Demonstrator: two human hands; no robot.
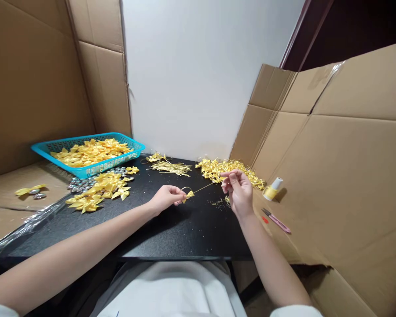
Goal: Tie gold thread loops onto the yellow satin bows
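Observation:
Over the middle of the black table, my left hand [166, 198] pinches a small yellow ribbon bow [188, 195] between thumb and fingertips. A loop of gold cord [186, 188] curves up beside the bow. From the bow a thin gold strand [204, 188] runs straight toward my right hand [238, 189]. That hand is raised, thumb and fingers closed together near the strand's far end. Behind it lies a heap of yellow bows with gold cords [214, 169]. Cut gold cords [171, 167] lie in a bundle farther back.
A blue basket [86, 171] of yellow bows stands back left. Loose bows [108, 185] and silvery round pieces [81, 184] lie before it. At right are a yellow thread spool [272, 189], pink-handled snips [277, 221] and a red piece [265, 219]. Cardboard walls [343, 176] flank the table [185, 237].

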